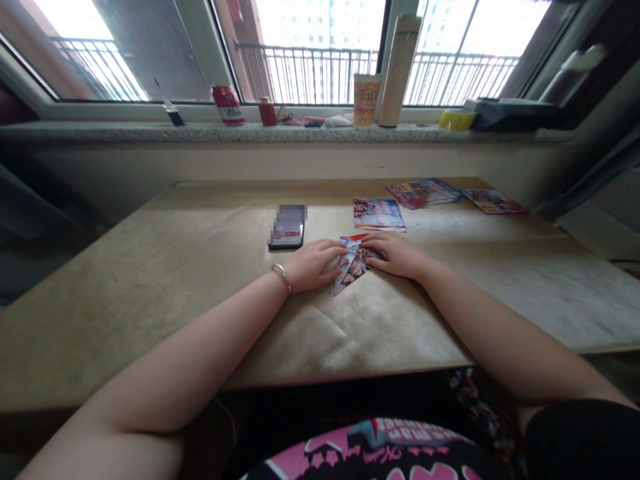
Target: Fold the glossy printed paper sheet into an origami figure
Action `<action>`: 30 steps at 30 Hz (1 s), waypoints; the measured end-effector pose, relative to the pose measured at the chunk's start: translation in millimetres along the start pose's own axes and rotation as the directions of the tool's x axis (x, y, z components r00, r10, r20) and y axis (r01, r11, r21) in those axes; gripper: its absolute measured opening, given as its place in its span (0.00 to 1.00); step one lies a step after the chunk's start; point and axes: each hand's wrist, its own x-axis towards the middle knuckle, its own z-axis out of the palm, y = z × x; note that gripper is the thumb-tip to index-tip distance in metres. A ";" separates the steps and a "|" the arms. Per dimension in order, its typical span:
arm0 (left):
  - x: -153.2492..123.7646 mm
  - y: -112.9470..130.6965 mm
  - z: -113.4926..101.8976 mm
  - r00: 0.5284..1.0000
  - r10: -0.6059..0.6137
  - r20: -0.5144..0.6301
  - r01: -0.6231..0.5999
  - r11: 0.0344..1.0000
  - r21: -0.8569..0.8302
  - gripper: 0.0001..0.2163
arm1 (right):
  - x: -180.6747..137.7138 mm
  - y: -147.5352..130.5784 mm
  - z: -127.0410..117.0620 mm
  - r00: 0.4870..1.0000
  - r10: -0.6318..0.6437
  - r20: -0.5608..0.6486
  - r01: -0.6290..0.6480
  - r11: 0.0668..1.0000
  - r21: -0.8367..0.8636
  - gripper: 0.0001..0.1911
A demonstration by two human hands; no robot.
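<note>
Phone [287,230], leaflets [379,215], windowsill can [228,105].

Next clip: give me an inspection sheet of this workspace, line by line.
Surface: table covered with creased brown paper.
Work piece: folded printed paper, lying flat, touched by both hands.
Clutter: phone behind the left hand; printed sheets, three of them, farther back on the right.
Hands: left hand and right hand rest palms down on the folded printed paper; bracelet on the left wrist.
Cables: nothing seen.
Surroundings: windowsill with red can, paper cup and tall tube; railing outside the window.
</note>
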 end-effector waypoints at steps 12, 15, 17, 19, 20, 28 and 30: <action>-0.5 -0.5 4.3 0.957 -0.207 0.204 0.184 0.975 0.126 0.27 | 2.0 3.1 5.1 0.999 -0.002 -0.053 0.010 0.986 0.167 0.18; -1.3 2.1 3.3 0.956 -0.226 0.186 0.203 0.970 0.135 0.27 | 1.6 2.5 3.2 0.996 0.023 -0.088 -0.004 0.976 0.217 0.16; -1.7 3.9 2.9 0.955 -0.244 0.169 0.222 0.965 0.139 0.27 | 0.9 -0.5 1.2 0.989 0.092 -0.113 -0.062 0.968 0.242 0.15; -2.1 5.5 2.9 0.955 -0.256 0.149 0.235 0.961 0.142 0.27 | 0.3 -4.6 -1.5 0.976 0.174 -0.134 -0.134 0.956 0.262 0.13; -2.3 5.9 3.1 0.956 -0.262 0.136 0.242 0.959 0.145 0.27 | 0.2 -6.5 -3.0 0.968 0.208 -0.141 -0.164 0.947 0.276 0.12; -3.2 3.9 5.6 0.955 -0.286 0.078 0.273 0.952 0.141 0.28 | -1.4 -7.1 -10.9 0.969 0.239 -0.070 -0.213 0.941 0.264 0.20; -3.1 3.3 5.9 0.953 -0.290 0.090 0.277 0.952 0.127 0.28 | -2.4 -6.6 -11.5 0.978 0.203 -0.041 -0.192 0.962 0.193 0.19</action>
